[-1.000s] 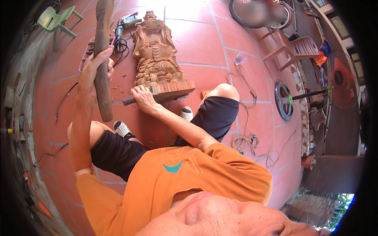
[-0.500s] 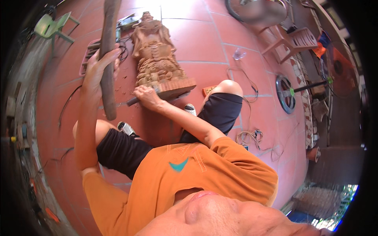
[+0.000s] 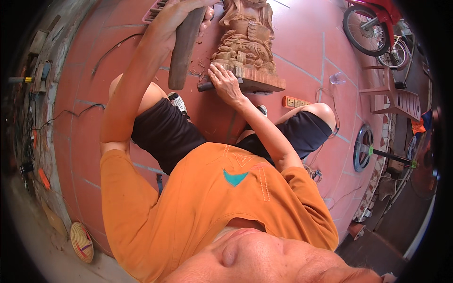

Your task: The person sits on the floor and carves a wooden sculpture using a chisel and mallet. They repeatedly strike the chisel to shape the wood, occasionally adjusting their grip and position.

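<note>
A carved wooden statue (image 3: 247,37) on a thick block base (image 3: 259,79) lies on the floor ahead of me, its far end cut off by the frame's top. My left hand (image 3: 177,21) is wrapped round a long wooden mallet (image 3: 183,63), whose blunt end points back toward me. At the near edge of the base, my right hand (image 3: 226,85) lies over a chisel with a dark round handle (image 3: 205,87). The handle's end sticks out to the left of the fingers; a bit of metal shows by the base, and the rest is covered.
Wood shavings lie left of the statue. An orange power strip (image 3: 296,102) sits beside my right knee, with cables around. Farther right are a clear cup (image 3: 337,79), a plastic chair (image 3: 398,96), a motorbike wheel (image 3: 364,30) and a round fan-like stand (image 3: 363,147). A woven hat (image 3: 81,242) lies at lower left.
The view has shifted, so the statue and both hands appear farther up and to the right. My left hand and the mallet are farther out relative to my right hand, whose fingers look straighter.
</note>
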Demonstrator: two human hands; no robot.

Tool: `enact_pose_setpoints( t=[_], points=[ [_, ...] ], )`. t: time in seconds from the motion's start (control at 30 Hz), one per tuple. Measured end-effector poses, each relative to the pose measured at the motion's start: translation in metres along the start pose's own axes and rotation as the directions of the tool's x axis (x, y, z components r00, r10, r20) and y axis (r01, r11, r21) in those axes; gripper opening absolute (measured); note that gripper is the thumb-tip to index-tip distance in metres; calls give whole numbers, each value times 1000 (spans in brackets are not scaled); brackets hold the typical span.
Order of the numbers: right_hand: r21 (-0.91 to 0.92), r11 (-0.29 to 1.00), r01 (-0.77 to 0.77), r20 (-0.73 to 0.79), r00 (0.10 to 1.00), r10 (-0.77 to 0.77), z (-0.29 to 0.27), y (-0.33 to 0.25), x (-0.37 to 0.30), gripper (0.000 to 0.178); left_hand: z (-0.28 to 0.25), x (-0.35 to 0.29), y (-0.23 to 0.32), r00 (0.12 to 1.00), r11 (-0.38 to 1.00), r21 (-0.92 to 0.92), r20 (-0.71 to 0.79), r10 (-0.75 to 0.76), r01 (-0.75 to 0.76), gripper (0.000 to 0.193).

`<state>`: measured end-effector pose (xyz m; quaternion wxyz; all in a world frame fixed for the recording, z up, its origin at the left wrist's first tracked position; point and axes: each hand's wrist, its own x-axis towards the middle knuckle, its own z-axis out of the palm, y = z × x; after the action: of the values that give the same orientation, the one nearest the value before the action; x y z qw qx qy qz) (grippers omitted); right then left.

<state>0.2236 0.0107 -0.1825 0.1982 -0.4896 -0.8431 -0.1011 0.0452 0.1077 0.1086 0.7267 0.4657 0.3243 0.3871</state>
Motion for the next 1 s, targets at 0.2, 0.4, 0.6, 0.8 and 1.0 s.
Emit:
enact_pose_setpoints(
  t=[0.2,0.4,0.6,0.8,1.0],
  points=[
    [116,993,-29,29,999,25,-9,-12,-17,47,-5,-2,-2,1000,999,-32,-11,-10,9,15],
    [-3,995,-103,89,991,103,-10,-7,-11,57,-2,-2,-1,1000,999,-44,2,-19,19,15],
    [61,990,-124,65,991,120,-4,-8,-15,59,-2,-3,-2,1000,999,-35,16,-12,13,15],
    [68,990,-127,62,991,123,-9,-10,-13,58,-3,2,-6,999,1000,3,21,-29,29,18],
    [40,989,-140,50,989,138,-8,-12,-12,59,-3,0,-6,999,1000,7,39,-5,4,21]
  ],
)
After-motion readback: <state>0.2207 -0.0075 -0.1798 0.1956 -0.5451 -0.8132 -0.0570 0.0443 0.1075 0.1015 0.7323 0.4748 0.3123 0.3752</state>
